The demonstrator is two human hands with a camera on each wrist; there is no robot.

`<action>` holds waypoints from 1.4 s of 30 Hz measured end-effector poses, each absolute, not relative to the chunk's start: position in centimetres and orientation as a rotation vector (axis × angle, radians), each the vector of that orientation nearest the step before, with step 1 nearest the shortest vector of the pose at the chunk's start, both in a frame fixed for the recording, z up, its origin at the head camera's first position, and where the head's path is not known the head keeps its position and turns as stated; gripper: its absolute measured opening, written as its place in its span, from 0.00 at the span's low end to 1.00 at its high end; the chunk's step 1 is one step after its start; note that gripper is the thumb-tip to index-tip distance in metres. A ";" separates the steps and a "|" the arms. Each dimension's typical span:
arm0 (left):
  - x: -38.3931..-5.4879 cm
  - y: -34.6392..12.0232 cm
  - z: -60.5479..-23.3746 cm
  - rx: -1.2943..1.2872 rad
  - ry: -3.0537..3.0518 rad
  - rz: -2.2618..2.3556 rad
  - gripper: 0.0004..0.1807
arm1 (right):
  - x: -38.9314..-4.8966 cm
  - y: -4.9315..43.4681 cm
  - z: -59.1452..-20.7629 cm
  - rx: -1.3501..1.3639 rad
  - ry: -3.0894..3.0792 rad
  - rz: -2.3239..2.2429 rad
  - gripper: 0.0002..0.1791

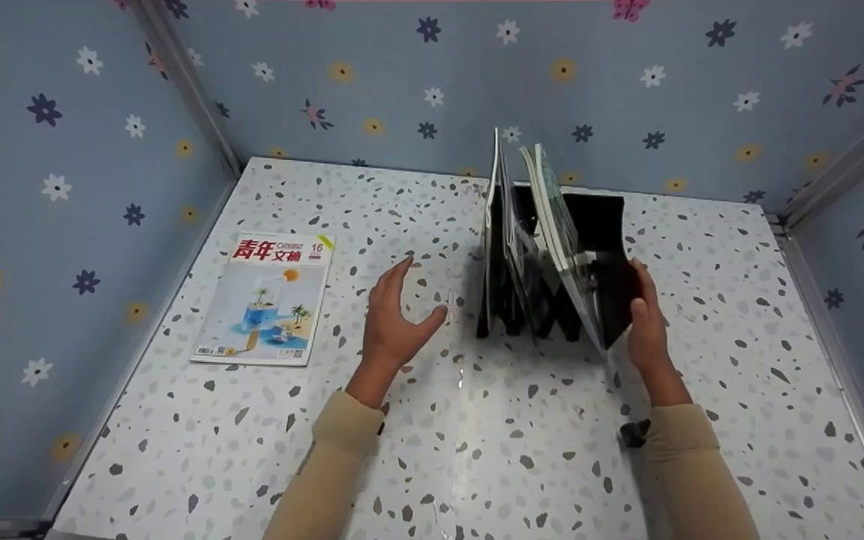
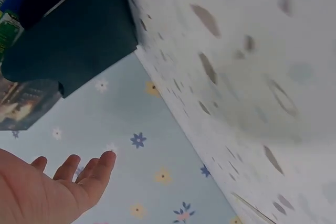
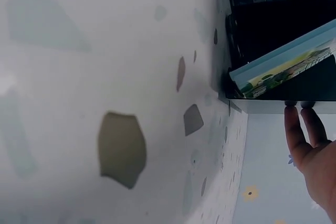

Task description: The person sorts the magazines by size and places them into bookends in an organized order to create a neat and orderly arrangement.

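A black desktop book holder (image 1: 601, 217) stands right of the table's middle with several books and magazines in its slots. A thick book (image 1: 552, 214) leans in it, its lower corner towards the right wall; thin magazines (image 1: 496, 225) stand upright on the left. My right hand (image 1: 649, 322) touches the outside of the holder's right wall, and in the right wrist view two straight fingertips (image 3: 292, 116) rest at that wall's edge. With fingers spread and nothing held, my left hand (image 1: 398, 319) hovers left of the holder, palm facing it.
A magazine (image 1: 263, 300) with a beach picture and red title lies flat on the speckled white table (image 1: 402, 480) at the left. Flower-patterned panels (image 1: 372, 82) enclose the back and both sides.
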State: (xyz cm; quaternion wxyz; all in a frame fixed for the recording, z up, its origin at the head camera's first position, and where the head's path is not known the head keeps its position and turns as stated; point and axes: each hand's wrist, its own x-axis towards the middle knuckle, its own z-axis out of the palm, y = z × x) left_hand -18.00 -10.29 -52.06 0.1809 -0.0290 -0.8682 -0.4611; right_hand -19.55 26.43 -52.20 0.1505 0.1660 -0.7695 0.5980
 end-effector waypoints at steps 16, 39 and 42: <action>-17.4 -19.9 -53.4 0.145 -2.676 -1.011 0.47 | -20.3 27.1 -53.4 0.473 -2.220 1.685 0.29; -14.6 -34.4 -55.9 0.833 -2.994 -0.910 0.64 | -19.7 26.3 -52.1 0.446 -2.242 1.744 0.36; -14.3 -34.9 -56.4 0.859 -3.040 -0.899 0.64 | -20.0 26.7 -52.7 0.451 -2.232 1.744 0.37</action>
